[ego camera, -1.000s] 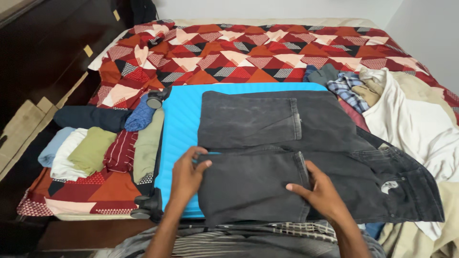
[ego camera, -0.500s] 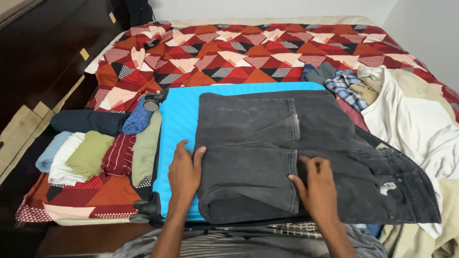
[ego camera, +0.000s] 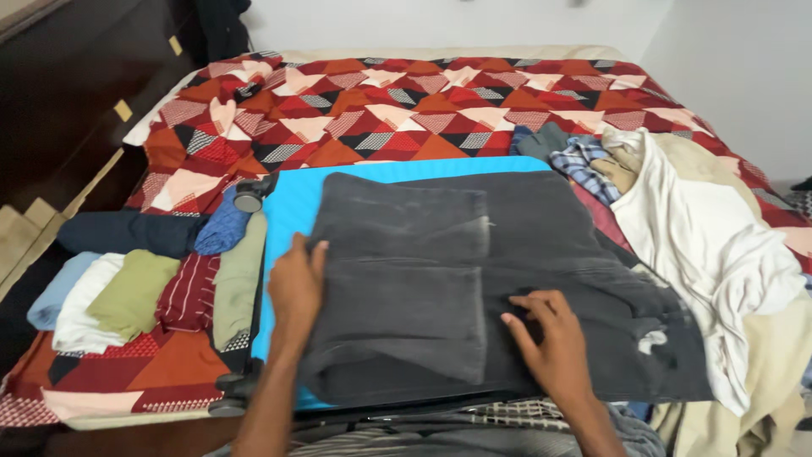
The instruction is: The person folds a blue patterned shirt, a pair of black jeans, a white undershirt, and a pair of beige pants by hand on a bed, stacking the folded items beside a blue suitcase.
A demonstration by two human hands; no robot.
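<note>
Jeans [ego camera: 507,279], dark grey and washed, lie at the centre of the frame on a bright blue suitcase [ego camera: 292,203] on the bed. A second ago the near leg's hem was held up at the lower centre; now it lies doubled flat over the other leg, so this fold looks done. At centre left, the left hand [ego camera: 296,283] presses the folded edge, fingers together and flat. At lower right of centre, the right hand [ego camera: 550,343] rests palm down by the hem, fingers spread, gripping nothing.
</note>
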